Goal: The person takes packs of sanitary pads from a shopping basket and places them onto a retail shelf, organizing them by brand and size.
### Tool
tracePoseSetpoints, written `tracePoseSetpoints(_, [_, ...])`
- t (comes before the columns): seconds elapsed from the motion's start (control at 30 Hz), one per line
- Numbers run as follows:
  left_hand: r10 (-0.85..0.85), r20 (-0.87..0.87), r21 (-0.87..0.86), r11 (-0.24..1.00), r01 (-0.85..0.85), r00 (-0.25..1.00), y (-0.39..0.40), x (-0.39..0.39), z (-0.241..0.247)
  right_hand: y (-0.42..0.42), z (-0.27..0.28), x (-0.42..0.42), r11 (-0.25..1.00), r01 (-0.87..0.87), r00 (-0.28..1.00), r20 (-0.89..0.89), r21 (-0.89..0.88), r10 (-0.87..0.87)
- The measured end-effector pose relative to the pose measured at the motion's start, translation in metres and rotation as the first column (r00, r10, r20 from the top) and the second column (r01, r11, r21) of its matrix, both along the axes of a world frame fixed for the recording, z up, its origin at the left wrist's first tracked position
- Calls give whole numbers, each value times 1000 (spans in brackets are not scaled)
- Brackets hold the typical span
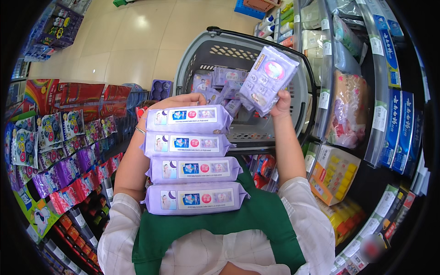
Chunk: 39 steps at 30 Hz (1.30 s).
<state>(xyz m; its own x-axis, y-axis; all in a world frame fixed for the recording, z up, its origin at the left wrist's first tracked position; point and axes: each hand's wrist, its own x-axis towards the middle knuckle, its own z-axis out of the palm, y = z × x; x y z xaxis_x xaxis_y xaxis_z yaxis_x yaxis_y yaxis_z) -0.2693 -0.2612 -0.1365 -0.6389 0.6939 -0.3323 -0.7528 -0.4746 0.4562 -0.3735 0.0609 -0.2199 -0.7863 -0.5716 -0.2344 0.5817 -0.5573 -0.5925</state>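
Several large purple soft packs [194, 169] lie in a row from my chest outwards, resting along my left forearm against the green apron. My left hand [187, 99] is bent around the far end of the row, its palm and part of its fingers hidden behind the outermost pack [188, 118]. Out to the right, my right hand [282, 103] grips another purple pack [269, 80] by its lower right edge, above the shopping basket. Smaller purple packs [232, 77] lie loosely inside the grey plastic basket [188, 65], partly hidden by the held packs.
Shelves with bagged textiles [347, 110], blue boxes [395, 130] and a carton of yellow items [333, 173] stand close on the right. Hanging candy bags [51, 129] line the left. Tiled floor [137, 44] shows beyond, with a blue crate [249, 9] at the top.
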Motion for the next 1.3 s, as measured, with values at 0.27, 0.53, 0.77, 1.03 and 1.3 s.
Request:
tracePoseSetpoints(0.27, [66,30,-21,998,-66,997,-13,7,-7,55,-47,-2,548,-1,978,-114,836,175])
tracePoseSetpoints(0.53, [121,15,-68,990,-120,992,-16,4,-6,69,-147,23,-161,190,917,-116,968,382])
tracePoseSetpoints(0.77, [179,15,-64,982,-178,984,-19,5,-6,57,-130,17,-178,203,946,-147,963,288])
tracePoseSetpoints(1.03, [207,58,-96,975,-201,977,-23,4,-10,43,-116,18,-288,477,475,32,830,879])
tracePoseSetpoints(1.3, [213,62,-24,977,-212,975,-27,7,-19,-33,-100,-25,62,726,124,-219,685,968])
